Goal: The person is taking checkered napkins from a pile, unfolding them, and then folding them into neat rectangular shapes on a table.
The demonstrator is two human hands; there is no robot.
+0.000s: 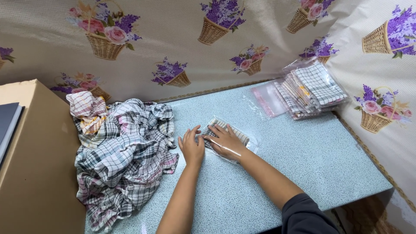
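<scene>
A folded checked cloth inside a clear plastic bag [236, 135] lies on the speckled blue-grey table [303, 160]. My right hand [223, 141] lies flat on the bag, fingers spread and pointing left toward its opening. My left hand [191, 145] rests palm down right beside the bag's left end, fingertips touching it. Neither hand is closed around anything.
A heap of loose checked cloths [121, 147] lies at the left of the table. A stack of bagged cloths [312, 89] and empty clear bags [266, 99] sit at the back right. A brown cardboard box [34, 173] stands at the far left. Flower-basket patterned sheeting [182, 39] walls the table in.
</scene>
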